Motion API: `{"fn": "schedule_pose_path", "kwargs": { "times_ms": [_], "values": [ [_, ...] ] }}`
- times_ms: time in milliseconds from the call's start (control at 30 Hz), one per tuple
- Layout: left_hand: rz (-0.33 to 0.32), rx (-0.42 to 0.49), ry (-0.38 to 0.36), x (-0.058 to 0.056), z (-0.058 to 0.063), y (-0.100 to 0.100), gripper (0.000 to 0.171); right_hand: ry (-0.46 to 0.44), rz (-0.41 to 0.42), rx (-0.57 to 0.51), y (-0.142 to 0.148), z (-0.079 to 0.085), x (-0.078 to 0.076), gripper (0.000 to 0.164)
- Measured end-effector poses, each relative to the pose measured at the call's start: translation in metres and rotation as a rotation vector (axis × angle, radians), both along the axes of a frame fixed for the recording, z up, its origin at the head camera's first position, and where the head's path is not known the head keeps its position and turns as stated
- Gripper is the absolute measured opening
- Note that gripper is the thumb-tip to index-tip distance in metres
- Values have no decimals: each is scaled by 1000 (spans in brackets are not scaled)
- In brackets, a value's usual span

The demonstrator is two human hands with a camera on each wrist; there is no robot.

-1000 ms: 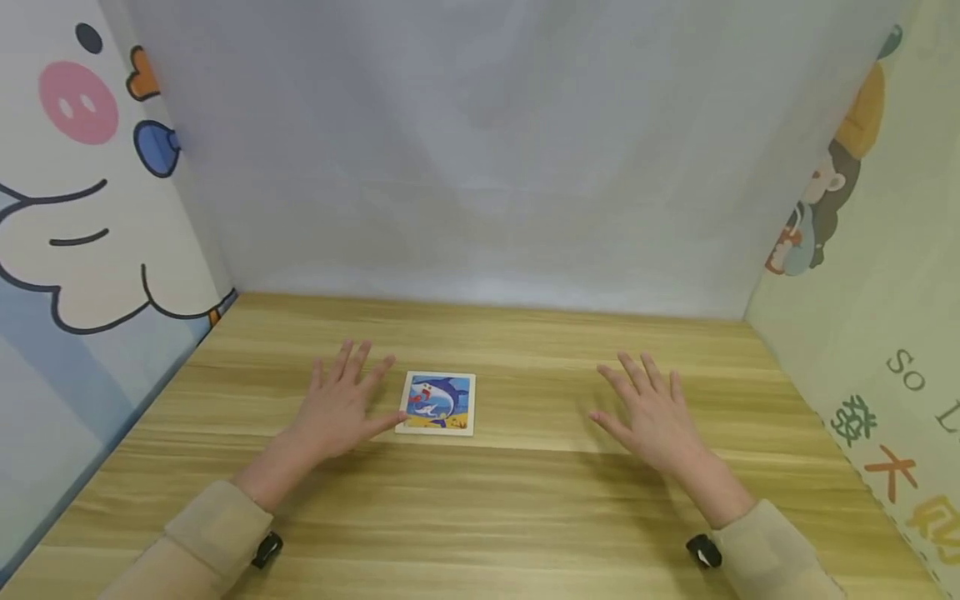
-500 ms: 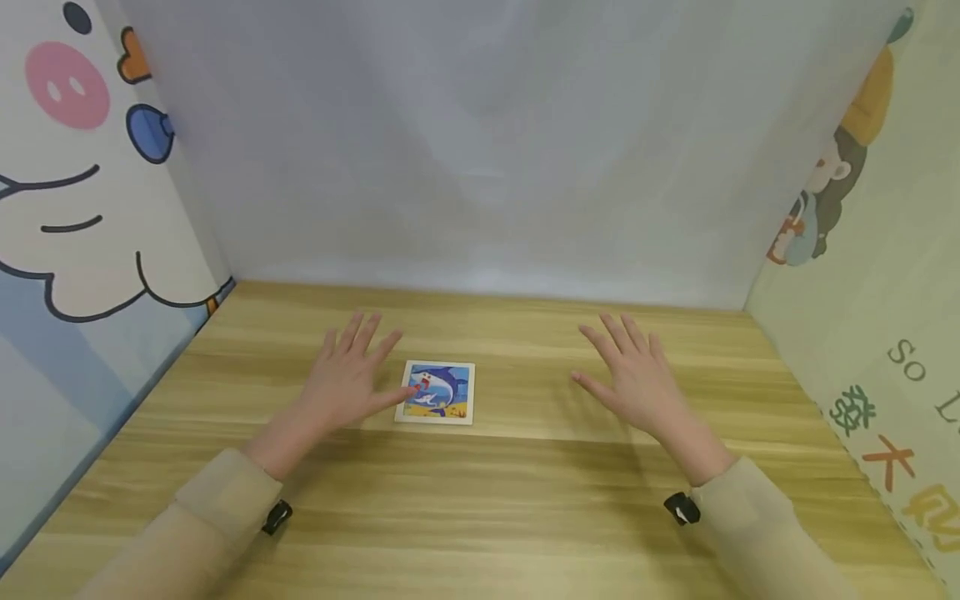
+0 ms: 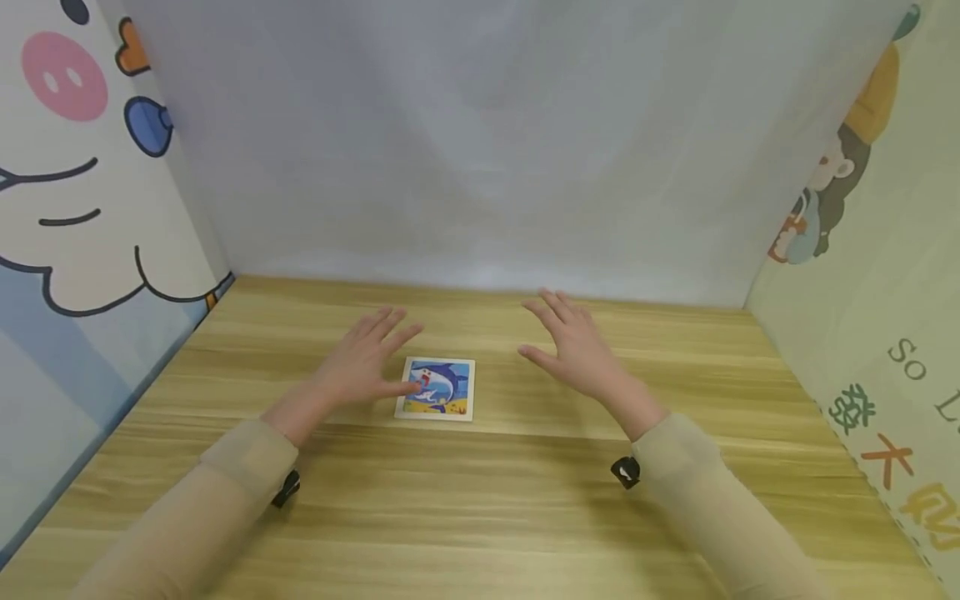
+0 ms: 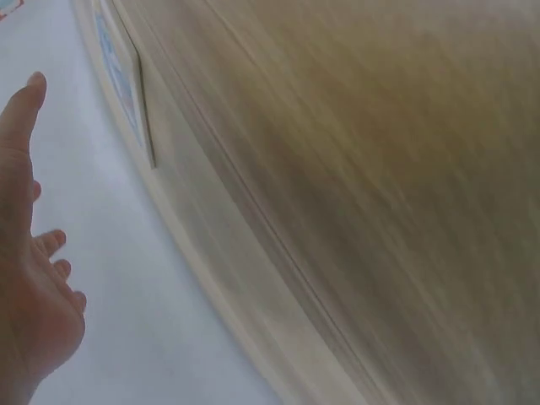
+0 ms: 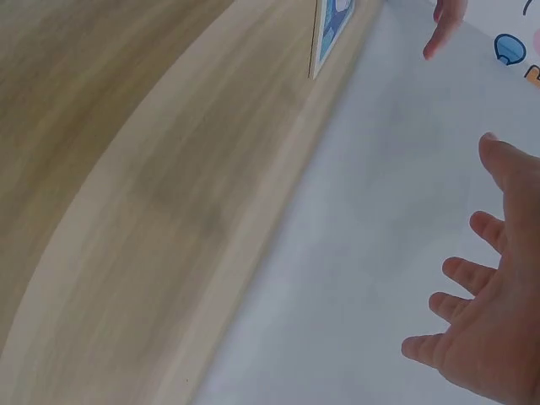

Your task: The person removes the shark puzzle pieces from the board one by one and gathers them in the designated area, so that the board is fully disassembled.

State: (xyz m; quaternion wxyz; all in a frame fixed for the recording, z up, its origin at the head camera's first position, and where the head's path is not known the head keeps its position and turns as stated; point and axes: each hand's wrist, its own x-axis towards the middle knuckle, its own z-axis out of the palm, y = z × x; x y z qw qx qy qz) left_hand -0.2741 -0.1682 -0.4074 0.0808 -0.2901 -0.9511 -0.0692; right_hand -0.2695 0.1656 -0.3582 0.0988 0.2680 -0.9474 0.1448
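Note:
A square picture puzzle board (image 3: pixel 450 387) with a white border lies flat on the wooden table, showing a blue shark-like fish over a yellow sea floor. My left hand (image 3: pixel 362 362) hovers at its left, fingers spread, and the thumb overlaps the picture in the head view. Both wrist views show the board standing thin at the table's surface, apart from the hands. To the right of the board, my right hand (image 3: pixel 576 346) is held above the table with fingers loosely extended. Neither hand holds anything.
The wooden table (image 3: pixel 450 508) reaches back to a pale grey cloth backdrop (image 3: pixel 480 150). A cartoon-printed panel (image 3: pixel 105 258) borders the left side, and a pale green printed panel (image 3: pixel 885 317) the right. Black bands sit at both wrists.
My right hand has moved left toward the board. My left hand has shifted slightly right, its thumb now over the picture. The head view has tilted a little downward; the board stays put.

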Motion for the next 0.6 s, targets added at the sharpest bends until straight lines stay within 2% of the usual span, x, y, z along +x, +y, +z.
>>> {"fn": "schedule_pose_path", "kwargs": {
  "times_ms": [200, 333, 467, 600],
  "values": [
    [-114, 36, -38, -11, -9, -1, 91, -93, 14, -42, -24, -14, -16, 72],
    [-153, 65, -153, -14, -14, 0, 91, -162, 48, -80, -40, -25, -25, 71],
    [-146, 90, -294, -15, -15, 2, 90, -234, 70, -108, -53, -33, -33, 68],
    [-145, 106, -377, -17, -15, 4, 87, -292, 60, -100, -62, -42, -38, 65]
  ]
}}
